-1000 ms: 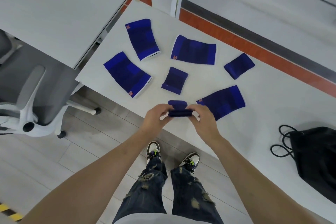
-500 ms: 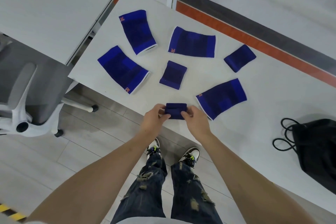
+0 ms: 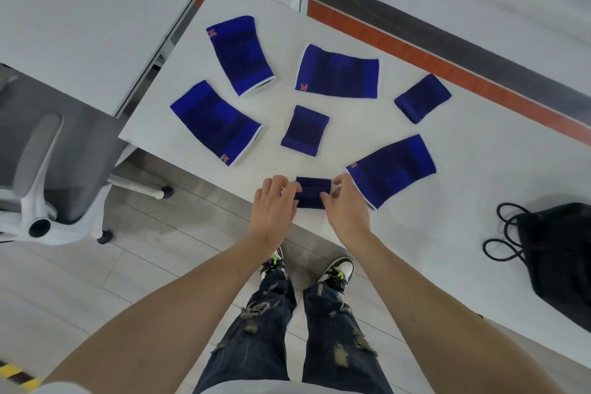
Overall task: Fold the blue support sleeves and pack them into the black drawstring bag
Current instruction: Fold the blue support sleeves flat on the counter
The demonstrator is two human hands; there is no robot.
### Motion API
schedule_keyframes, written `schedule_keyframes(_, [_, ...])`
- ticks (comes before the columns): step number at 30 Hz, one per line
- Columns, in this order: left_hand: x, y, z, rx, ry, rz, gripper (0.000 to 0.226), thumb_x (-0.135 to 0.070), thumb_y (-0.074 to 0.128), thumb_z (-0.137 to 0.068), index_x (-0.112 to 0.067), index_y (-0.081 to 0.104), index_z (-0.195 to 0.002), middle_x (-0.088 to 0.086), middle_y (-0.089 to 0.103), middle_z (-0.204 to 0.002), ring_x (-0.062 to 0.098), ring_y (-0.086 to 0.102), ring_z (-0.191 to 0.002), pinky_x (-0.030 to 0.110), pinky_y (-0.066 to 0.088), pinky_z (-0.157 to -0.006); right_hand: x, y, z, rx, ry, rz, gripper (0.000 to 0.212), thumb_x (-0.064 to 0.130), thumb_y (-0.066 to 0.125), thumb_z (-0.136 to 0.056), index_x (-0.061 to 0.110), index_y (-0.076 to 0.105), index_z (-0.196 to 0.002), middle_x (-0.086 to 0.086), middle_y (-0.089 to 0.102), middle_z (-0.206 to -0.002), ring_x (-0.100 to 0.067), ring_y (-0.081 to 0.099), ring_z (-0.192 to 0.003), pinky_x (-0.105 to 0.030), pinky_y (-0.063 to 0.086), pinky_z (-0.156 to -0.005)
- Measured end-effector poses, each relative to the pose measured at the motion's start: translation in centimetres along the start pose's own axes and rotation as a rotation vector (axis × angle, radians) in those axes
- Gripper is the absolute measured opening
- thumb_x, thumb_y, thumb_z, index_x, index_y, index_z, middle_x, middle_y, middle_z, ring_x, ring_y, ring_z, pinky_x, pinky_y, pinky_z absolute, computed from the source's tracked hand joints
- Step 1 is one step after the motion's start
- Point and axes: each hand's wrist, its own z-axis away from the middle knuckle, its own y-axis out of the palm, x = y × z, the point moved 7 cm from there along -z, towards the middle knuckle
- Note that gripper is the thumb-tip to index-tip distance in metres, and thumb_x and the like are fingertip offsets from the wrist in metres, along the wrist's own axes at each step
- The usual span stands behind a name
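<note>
A white table [image 3: 447, 169] carries seven blue support sleeves and a bag. Four large sleeves lie flat: one at the far left [image 3: 240, 55], one at the near left [image 3: 216, 122], one far in the middle [image 3: 337, 75], one near on the right [image 3: 391, 169]. Three small ones: middle [image 3: 305, 130], far right [image 3: 422, 98], and a folded one at the near edge [image 3: 311, 192]. The black drawstring bag [image 3: 559, 259] lies at the right, cords [image 3: 503, 233] looped beside it.

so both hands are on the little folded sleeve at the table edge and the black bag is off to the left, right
Not quite. Both hands, left hand and right hand, are on the small folded sleeve at the table edge, but the black bag lies to the right, as the head view shows.
</note>
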Motion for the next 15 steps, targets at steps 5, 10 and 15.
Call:
schedule_keyframes(5, [0.0,-0.4,1.5,0.009,0.212,-0.147,0.038,-0.014,0.073,-0.089,-0.017,0.065,-0.126,0.008,0.058,-0.127,0.03,0.059,-0.11,0.043,0.054,-0.086,1.5,-1.1,1.7,-0.123,-0.385,0.338,0.031,0.025,0.067,-0.098,0.018,0.06,-0.127,-0.001,0.058,-0.131,-0.023,0.054,-0.117,-0.039,0.052,-0.09])
schedule_keyframes(10, [-0.8,0.8,2.5,0.111,0.448,-0.269,0.057,-0.012,0.065,-0.089,-0.013,0.052,-0.145,0.013,0.044,-0.153,0.031,0.044,-0.139,0.045,0.043,-0.111,1.1,-0.4,1.6,-0.123,-0.54,0.523,0.041,0.023,0.073,-0.094,0.02,0.066,-0.134,0.0,0.062,-0.139,-0.027,0.058,-0.123,-0.043,0.052,-0.089])
schedule_keyframes(15, [-0.2,3.0,2.3,0.347,0.498,-0.426,0.064,-0.025,0.031,-0.107,-0.011,0.007,-0.164,0.012,-0.006,-0.172,0.026,-0.008,-0.159,0.046,0.0,-0.129,0.8,-0.1,0.8,-0.083,-0.521,0.623,0.041,0.03,0.063,-0.1,0.022,0.061,-0.141,0.006,0.061,-0.143,-0.024,0.055,-0.126,-0.042,0.047,-0.09])
